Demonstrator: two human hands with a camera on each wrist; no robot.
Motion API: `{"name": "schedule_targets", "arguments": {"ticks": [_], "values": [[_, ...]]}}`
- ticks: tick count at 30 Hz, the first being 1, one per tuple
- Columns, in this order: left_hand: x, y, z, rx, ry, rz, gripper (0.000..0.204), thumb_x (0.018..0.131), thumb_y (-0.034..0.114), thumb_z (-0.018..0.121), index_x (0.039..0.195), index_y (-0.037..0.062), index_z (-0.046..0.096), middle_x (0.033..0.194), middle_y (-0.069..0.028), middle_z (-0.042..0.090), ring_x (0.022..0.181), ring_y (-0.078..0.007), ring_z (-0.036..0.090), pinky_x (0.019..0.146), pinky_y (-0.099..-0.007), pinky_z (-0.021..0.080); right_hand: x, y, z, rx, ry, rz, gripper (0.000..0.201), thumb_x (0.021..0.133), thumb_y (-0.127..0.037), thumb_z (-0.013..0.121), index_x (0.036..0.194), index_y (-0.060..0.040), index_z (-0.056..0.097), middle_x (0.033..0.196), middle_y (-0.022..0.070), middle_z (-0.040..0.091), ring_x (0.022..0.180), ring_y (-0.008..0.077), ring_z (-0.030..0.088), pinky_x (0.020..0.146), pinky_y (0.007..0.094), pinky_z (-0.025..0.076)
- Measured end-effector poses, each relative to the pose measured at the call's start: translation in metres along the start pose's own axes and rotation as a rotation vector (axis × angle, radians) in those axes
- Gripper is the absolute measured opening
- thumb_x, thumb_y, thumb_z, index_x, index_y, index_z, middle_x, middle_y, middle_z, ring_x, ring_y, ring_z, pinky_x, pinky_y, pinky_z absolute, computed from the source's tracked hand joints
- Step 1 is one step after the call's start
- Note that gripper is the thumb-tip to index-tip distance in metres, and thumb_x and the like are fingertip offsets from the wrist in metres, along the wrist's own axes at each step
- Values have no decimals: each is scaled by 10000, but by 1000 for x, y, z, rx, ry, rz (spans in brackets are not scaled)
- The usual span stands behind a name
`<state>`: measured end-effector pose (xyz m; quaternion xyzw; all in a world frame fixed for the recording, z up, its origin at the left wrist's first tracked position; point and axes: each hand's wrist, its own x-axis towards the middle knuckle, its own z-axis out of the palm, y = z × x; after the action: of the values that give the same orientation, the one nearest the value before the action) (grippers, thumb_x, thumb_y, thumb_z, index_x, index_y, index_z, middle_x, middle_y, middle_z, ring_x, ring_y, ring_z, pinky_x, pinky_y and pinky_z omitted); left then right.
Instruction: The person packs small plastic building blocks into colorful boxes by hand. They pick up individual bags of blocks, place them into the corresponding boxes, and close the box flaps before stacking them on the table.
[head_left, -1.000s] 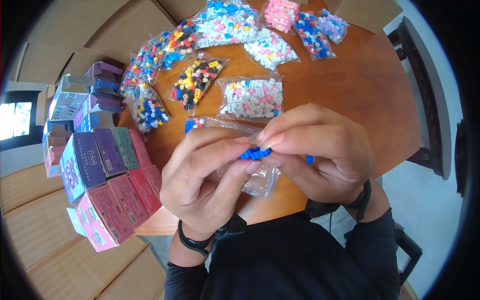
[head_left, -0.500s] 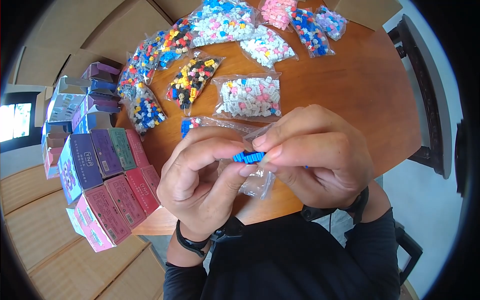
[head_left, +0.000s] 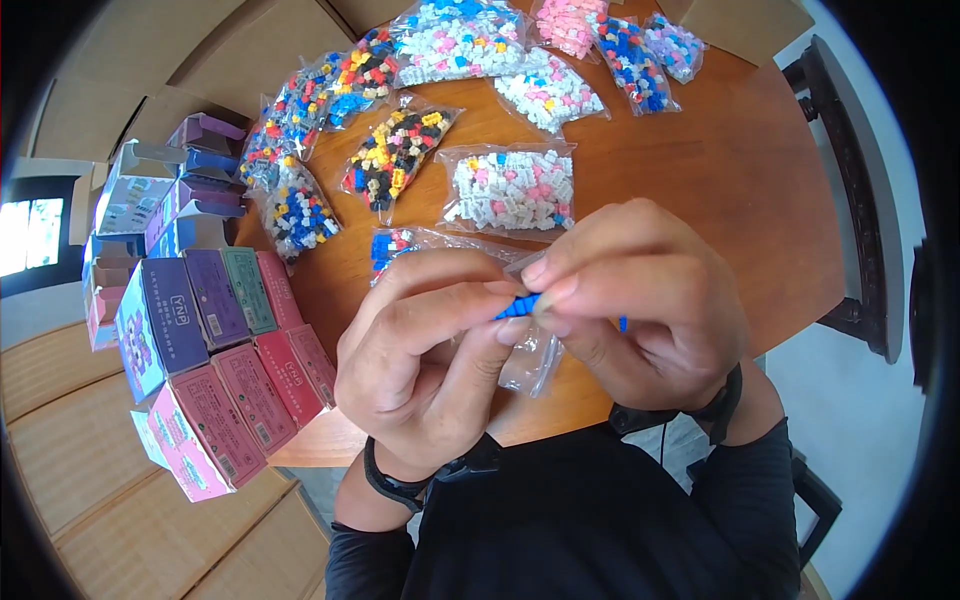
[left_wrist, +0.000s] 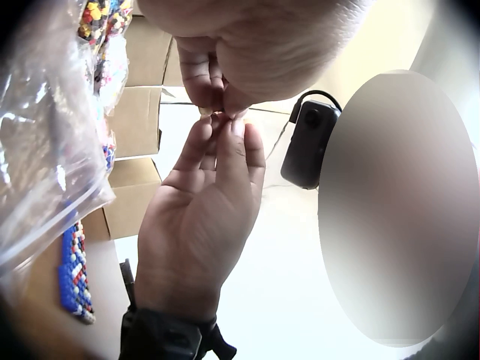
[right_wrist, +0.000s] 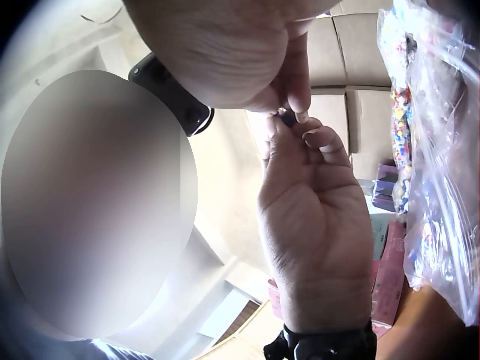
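Fingertip to fingertip, my two hands meet over the table around a small blue piece of toy building bricks [head_left: 517,306]. My left hand [head_left: 425,350] pinches its left end between thumb and index finger. At the other end, thumb and fingertips of my right hand [head_left: 650,310] grip it, hiding part of it. In the right wrist view the blue piece [right_wrist: 286,115] shows as a dark bit between the fingertips. Another blue bit [head_left: 623,324] shows beside the right palm. Below the hands lies a clear zip bag [head_left: 528,372], partly covered.
Several clear bags of small bricks lie beyond the hands, among them a white-and-pink bag [head_left: 510,190] and a yellow-and-black bag [head_left: 398,150]. Small cartons [head_left: 205,400] are stacked along the left table edge. Cardboard boxes [head_left: 740,30] stand behind on the wooden table [head_left: 720,180].
The blue piece has turned in the fingers, showing a narrower, slanted side. Both hands stay together and keep their pinch; the head view has shifted slightly.
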<state>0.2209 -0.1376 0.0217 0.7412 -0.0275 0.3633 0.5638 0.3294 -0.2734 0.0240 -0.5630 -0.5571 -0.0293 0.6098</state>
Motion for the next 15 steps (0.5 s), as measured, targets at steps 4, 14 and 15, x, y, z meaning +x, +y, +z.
{"name": "schedule_targets", "arguments": {"ticks": [4, 14, 15], "values": [[-2, -4, 5, -174, 125, -163, 185, 806, -36, 678, 967, -25, 588, 905, -149, 636, 796, -158, 610, 685, -255, 494, 2, 0, 6, 103, 18, 142, 404, 767, 32, 695, 1118, 1, 498, 952, 145, 600, 844, 194, 600, 712, 289, 499], [-1, -14, 10, -850, 178, -763, 100, 934, 48, 552, 1021, 0, 561, 916, -91, 662, 815, -113, 633, 773, -233, 507, -2, 0, 18, -78, 122, 420, 313, 730, -19, 728, 1000, -34, 569, 830, 66, 605, 718, 170, 617, 601, 262, 496], [-2, -16, 9, -882, 159, -787, 104, 934, 60, 552, 1024, 9, 562, 929, -95, 654, 842, -129, 624, 796, -256, 498, -1, 1, 18, -73, 141, 400, 302, 731, -16, 723, 990, -35, 568, 820, 66, 604, 711, 182, 620, 593, 265, 493]]}}
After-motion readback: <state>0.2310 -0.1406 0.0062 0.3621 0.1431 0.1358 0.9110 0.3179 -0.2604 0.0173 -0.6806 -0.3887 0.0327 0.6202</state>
